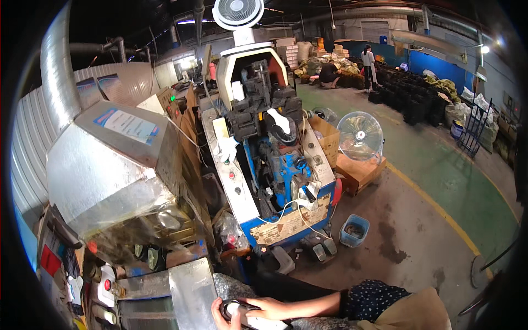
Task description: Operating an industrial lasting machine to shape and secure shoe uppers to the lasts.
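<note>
Low in the view, my hands hold a black and white shoe (232, 307) above my lap. My left hand (221, 318) is closed round its rounded black end, with the thumb across the pale part. Reaching in from the right, my right hand (268, 308) grips the shoe's side and covers much of it. A white section (267, 323) stretches below my right hand toward the lower edge. Just left of my hands lies a flat metal plate (192, 291). Ahead stands a blue and white machine (286, 231), with a white sole-shaped piece (280, 121) on its black head.
A metal hood (104, 176) with a duct stands at left, dark shoes (157, 258) beneath it. Foot pedals (319, 250) and a blue basket (354, 231) sit on the floor. A fan (361, 136) rests on a box at right. Two people are far back.
</note>
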